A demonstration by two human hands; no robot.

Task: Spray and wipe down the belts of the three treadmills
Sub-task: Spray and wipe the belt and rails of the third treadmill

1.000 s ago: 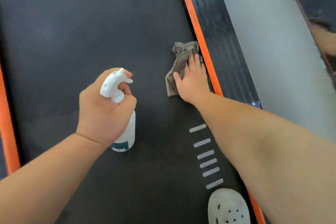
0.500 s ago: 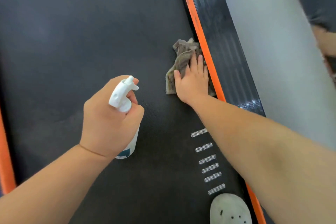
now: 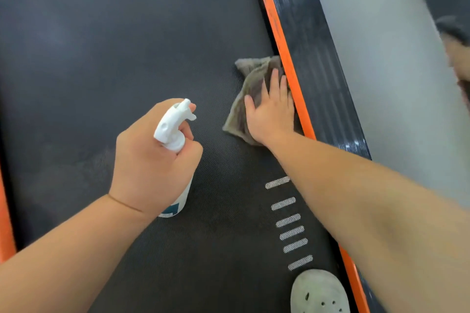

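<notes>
A black treadmill belt [image 3: 106, 63] fills most of the view. My left hand [image 3: 150, 157] grips a white spray bottle [image 3: 174, 127] upright above the belt's middle, nozzle pointing right and away from me. My right hand [image 3: 273, 109] lies flat with straight fingers on a crumpled grey-brown cloth [image 3: 248, 84], pressing it onto the belt beside the orange right edge strip [image 3: 287, 66]. Part of the cloth is hidden under the hand.
A ribbed black side rail [image 3: 320, 63] runs along the belt's right, with pale floor [image 3: 396, 84] beyond it. White dashed marks [image 3: 287, 221] sit on the belt near me. A pale perforated clog [image 3: 319, 292] stands at the bottom. An orange strip [image 3: 5, 231] borders the left.
The right hand with the cloth has stayed by the orange strip, shifting only slightly along the belt. The left hand with the bottle has drifted a little to the right.
</notes>
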